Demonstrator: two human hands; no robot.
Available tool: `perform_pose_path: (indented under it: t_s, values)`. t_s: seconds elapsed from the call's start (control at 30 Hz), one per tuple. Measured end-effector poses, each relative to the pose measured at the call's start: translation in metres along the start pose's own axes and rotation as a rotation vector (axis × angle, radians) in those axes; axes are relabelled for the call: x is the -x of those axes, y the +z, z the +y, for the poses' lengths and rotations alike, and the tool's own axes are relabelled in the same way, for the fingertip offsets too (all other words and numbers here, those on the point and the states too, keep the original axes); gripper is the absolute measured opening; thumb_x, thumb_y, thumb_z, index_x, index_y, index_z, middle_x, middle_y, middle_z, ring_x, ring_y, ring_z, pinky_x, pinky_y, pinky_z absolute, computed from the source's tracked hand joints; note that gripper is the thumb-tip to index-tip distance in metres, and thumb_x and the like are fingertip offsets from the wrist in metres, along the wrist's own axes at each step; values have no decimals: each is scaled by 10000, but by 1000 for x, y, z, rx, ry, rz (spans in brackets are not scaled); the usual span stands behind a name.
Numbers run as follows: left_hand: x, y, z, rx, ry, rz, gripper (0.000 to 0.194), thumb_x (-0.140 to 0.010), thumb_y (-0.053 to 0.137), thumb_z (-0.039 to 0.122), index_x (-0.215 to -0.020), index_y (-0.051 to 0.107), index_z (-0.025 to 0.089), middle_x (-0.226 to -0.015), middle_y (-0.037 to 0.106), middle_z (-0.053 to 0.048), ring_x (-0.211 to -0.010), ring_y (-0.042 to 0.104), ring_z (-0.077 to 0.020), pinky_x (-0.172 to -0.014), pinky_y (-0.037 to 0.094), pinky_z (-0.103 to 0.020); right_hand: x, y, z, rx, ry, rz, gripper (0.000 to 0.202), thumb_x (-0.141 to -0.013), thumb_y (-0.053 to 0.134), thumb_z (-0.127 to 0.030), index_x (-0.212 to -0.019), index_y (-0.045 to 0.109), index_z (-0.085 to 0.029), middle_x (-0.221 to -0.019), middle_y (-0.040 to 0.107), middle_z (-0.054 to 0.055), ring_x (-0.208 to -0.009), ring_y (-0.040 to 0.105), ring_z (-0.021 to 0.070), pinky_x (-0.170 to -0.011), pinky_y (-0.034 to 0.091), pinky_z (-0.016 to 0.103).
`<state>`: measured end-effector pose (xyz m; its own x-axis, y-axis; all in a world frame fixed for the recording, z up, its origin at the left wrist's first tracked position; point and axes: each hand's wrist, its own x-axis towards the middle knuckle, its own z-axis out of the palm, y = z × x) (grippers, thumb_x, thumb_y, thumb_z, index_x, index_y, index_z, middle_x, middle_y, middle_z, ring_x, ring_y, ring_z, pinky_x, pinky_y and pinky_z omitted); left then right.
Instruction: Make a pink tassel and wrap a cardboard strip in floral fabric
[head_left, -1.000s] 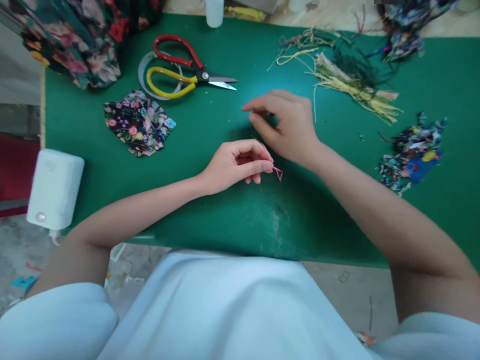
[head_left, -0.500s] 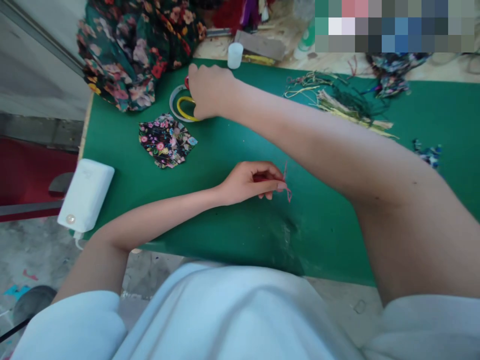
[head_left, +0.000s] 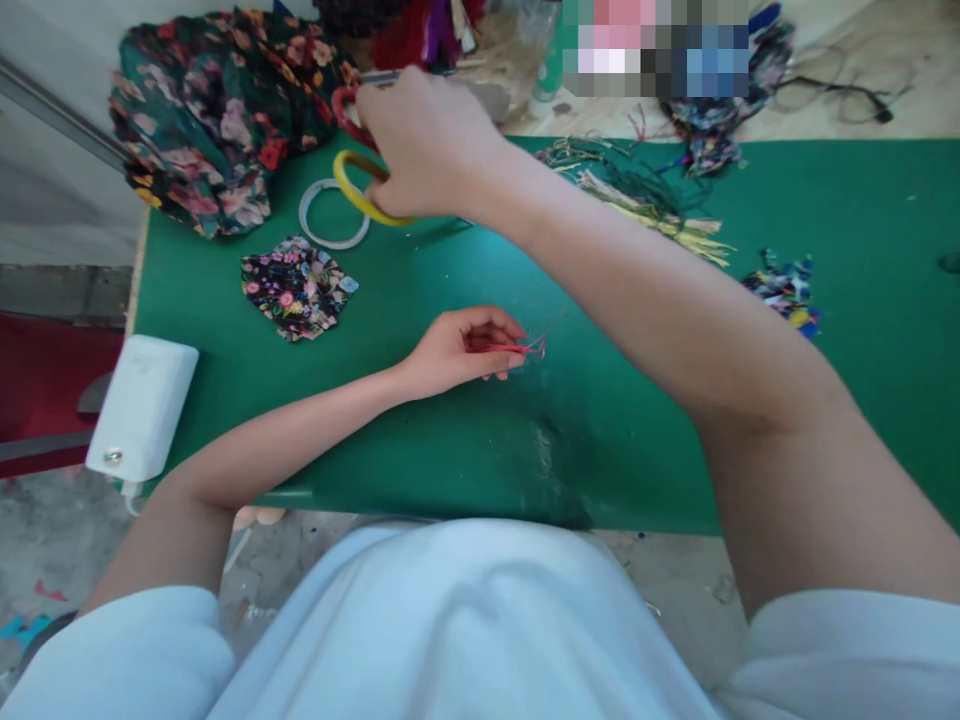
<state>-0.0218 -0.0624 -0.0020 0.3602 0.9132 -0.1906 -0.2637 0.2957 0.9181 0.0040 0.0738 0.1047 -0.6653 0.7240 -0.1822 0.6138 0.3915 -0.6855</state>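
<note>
My right hand (head_left: 424, 140) is closed on a pair of scissors, lifted over the far left of the green mat. Two loops of the scissors show beside the fingers, a red handle (head_left: 346, 112) and a yellow handle (head_left: 346, 180); most of the blades are hidden by the hand. A white ring (head_left: 334, 243) like a tape roll lies just below. Near the middle, my left hand (head_left: 465, 350) pinches thin red threads (head_left: 534, 349), whose loose ends stick out past the fingertips. A dark floral fabric piece (head_left: 296, 290) rests left of that hand.
Bunched floral cloth (head_left: 195, 120) fills the far left corner of the green mat (head_left: 637, 470). A white power bank (head_left: 146, 405) with a cable sits at the left edge. Cut green and yellow strands (head_left: 645, 200) and fabric scraps (head_left: 787, 290) lie at the right. Eyeglasses (head_left: 855, 95) rest behind.
My right hand has raised the scissors out of the white ring, which stays on the mat. My left hand still pinches the red threads. The whole view has shifted slightly.
</note>
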Motion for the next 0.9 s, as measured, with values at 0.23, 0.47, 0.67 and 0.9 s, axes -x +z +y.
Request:
perform_pose_path:
  t_s: [0.23, 0.47, 0.67, 0.9]
  values:
    - [1, -1, 2, 20, 31, -47, 409, -738, 829, 430, -922, 639, 117, -797, 758, -45, -605, 700, -84, -497, 499, -154, 94, -32, 57, 189, -264, 171, 352, -833, 624, -186, -1183, 615, -211, -900, 643, -27, -853, 704, 139, -913, 546, 327]
    - [3, 2, 5, 22, 13, -59, 378, -788, 793, 424, -898, 584, 129, -803, 773, -52, -584, 709, -88, -467, 491, -141, 150, 0, 135, -783, -146, -40, 300, -843, 729, -283, -1106, 591, -242, -960, 738, -2, -759, 681, 106, -687, 562, 226]
    - [5, 3, 8, -22, -20, -78, 357, -808, 775, 425, -891, 598, 126, -832, 776, -63, -587, 701, -72, -490, 508, -131, 159, 14, 156, -1140, -43, -119, 180, -760, 629, -98, -893, 717, -183, -976, 767, 36, -969, 728, 194, -989, 567, 406]
    - [6, 3, 10, -19, -60, -67, 371, -768, 819, 375, -954, 612, 129, -869, 767, -50, -627, 705, -66, -511, 519, -122, 171, 2, 152, -1123, 6, -232, 284, -854, 572, -380, -973, 777, -224, -1118, 753, 57, -1154, 676, 272, -1089, 513, 479]
